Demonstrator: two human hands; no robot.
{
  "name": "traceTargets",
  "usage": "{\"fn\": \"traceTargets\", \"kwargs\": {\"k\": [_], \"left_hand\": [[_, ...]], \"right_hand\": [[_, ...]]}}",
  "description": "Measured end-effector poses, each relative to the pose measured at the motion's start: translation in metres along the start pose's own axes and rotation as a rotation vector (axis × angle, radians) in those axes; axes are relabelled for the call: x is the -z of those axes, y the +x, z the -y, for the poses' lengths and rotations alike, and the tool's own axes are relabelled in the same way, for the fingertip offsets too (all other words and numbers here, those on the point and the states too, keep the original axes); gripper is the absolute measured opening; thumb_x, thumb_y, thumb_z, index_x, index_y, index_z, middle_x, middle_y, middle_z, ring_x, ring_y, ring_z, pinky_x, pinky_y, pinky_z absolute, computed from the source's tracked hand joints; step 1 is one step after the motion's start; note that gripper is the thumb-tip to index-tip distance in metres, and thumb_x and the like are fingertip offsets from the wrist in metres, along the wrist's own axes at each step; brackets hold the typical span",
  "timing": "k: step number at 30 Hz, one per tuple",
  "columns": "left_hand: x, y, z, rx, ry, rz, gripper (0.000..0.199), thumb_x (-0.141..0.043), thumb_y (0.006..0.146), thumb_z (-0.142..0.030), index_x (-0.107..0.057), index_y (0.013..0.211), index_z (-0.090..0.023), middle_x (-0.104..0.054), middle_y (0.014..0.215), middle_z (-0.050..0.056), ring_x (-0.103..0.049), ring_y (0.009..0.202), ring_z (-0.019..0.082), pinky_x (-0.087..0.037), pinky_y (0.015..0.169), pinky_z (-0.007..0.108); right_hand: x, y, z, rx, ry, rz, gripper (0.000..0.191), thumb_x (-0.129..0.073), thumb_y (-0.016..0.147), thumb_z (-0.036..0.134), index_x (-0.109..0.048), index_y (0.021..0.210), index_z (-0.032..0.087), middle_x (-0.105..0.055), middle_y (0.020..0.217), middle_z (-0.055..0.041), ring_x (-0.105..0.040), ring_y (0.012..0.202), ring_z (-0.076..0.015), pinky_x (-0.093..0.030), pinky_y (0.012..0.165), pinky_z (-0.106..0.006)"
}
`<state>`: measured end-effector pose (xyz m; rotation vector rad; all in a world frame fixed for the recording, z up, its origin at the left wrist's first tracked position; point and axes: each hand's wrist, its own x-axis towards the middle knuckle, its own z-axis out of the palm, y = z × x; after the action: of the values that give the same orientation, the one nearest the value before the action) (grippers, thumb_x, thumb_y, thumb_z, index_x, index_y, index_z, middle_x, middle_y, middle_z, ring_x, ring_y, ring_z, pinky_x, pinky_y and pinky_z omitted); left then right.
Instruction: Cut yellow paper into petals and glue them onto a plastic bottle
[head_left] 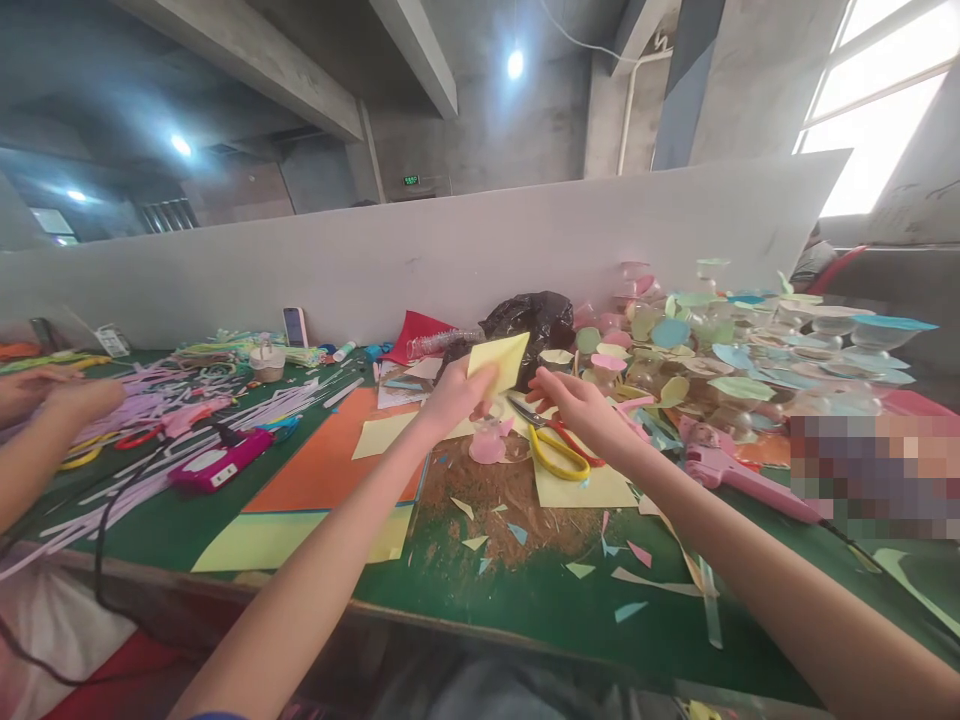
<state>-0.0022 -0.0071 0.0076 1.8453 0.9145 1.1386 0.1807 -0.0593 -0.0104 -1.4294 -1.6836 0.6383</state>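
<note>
Head view, looking down a long green work table (525, 610) that runs along a grey partition (420, 260), with concrete beams and ceiling lights above and a bright window (874, 120) at upper right. Far left, a co-worker's hands (67, 395) rest over heaps of white and lilac paper strips (225, 400), near a magenta corded device (221, 460). Right end of table: big pile of clear plastic domes and pastel paper circles (750, 350); pink glue gun (739, 480) lies in front of it. Back edge: black plastic bag (529, 325), clear plastic bottle (446, 342) lying on its side, phone (295, 326) propped against the partition. Orange sheet (330, 450) lies flat left of centre, over a pale yellow-green sheet (300, 540). Person's left hand (455, 395) is closed in a pinch, gripping a yellow paper piece (499, 360) held up in the air above the table, centre of view. Right hand (577, 405) is half open and empty, fingertips (534, 380) just beside that paper, cannot tell if touching. Under the right hand, yellow-handled scissors (555, 450) lie on a yellow sheet (581, 487). Small pink paper figure (487, 442) sits below the left hand, with cut paper scraps (517, 537) scattered nearer the table edge.
</note>
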Motion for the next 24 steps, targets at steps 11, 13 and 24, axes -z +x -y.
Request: {"fn": "traceTargets", "kwargs": {"k": [11,13,24], "left_hand": [[-0.003,0.0,-0.003,-0.076,0.097,-0.008,0.033,-0.067,0.082,-0.042,-0.072,0.102,-0.016,-0.075,0.105,0.008,-0.069,0.09,0.021,-0.056,0.072,0.027],[0.001,0.002,-0.005,-0.049,0.05,0.024,0.037,-0.068,0.081,-0.045,-0.072,0.102,-0.016,-0.075,0.1,0.008,-0.069,0.086,0.021,-0.056,0.069,0.026],[0.029,0.02,0.008,0.065,0.153,0.178,0.036,-0.058,0.089,-0.05,-0.066,0.096,-0.015,-0.062,0.066,0.002,-0.049,0.047,0.009,-0.039,0.041,0.02]], "right_hand": [[-0.001,-0.003,0.003,0.048,0.368,0.022,0.039,-0.066,0.08,0.056,-0.067,0.092,0.018,-0.07,0.084,-0.0044,-0.061,0.075,-0.0177,-0.05,0.069,-0.03],[-0.001,-0.002,0.001,0.054,0.372,-0.009,0.036,-0.063,0.081,0.053,-0.066,0.09,0.018,-0.069,0.085,-0.005,-0.062,0.076,-0.0185,-0.051,0.069,-0.03],[-0.023,-0.02,-0.009,0.296,0.202,-0.058,0.045,-0.04,0.095,0.026,-0.041,0.14,0.025,-0.064,0.119,-0.0106,-0.066,0.091,-0.019,-0.056,0.082,-0.037]]}}
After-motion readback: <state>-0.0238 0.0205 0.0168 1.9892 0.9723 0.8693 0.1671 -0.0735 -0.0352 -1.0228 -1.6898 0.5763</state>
